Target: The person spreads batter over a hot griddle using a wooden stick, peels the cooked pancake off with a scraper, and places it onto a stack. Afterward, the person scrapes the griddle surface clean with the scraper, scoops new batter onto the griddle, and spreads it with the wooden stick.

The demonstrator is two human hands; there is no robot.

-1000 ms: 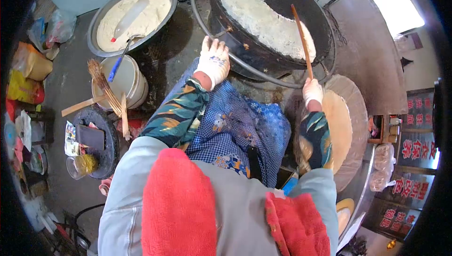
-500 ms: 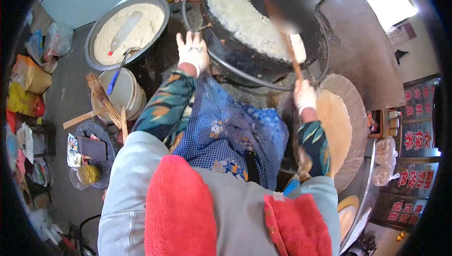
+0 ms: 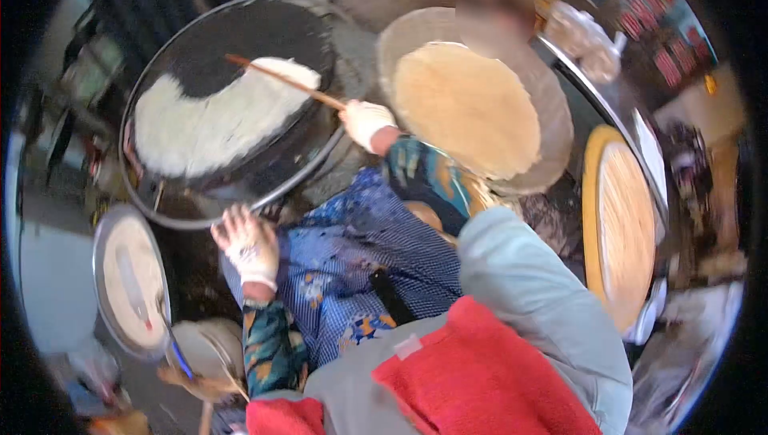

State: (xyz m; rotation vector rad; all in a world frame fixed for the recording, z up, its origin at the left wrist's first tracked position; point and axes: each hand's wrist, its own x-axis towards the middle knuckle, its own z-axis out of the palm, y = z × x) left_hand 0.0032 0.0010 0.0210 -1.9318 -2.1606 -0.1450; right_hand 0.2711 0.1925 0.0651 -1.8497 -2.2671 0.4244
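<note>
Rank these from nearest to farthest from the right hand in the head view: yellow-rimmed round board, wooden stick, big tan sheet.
1. Wooden stick: held in the right hand.
2. Big tan sheet: on the hand's right.
3. Yellow-rimmed round board: farther right, beyond the sheet.

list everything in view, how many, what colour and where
griddle: 1, black, upper left
hoop: 1, grey, around griddle
batter: 2 lots, whitish, griddle and basin
stick: 1, brown, over griddle
trays: 2, beige and yellow, right
flatbread: 1, tan, on beige tray
basin: 1, grey, lower left
bottle: 1, clear, in basin
bucket: 1, whitish, below basin
handle: 1, blue, over bucket
signs: several, red-lettered, upper right
edges: too blurred
apron: 1, blue, lap
towel: 2 ends, red, chest
left hand: 1, white-gloved, near hoop
right hand: 1, white-gloved, gripping stick
</note>
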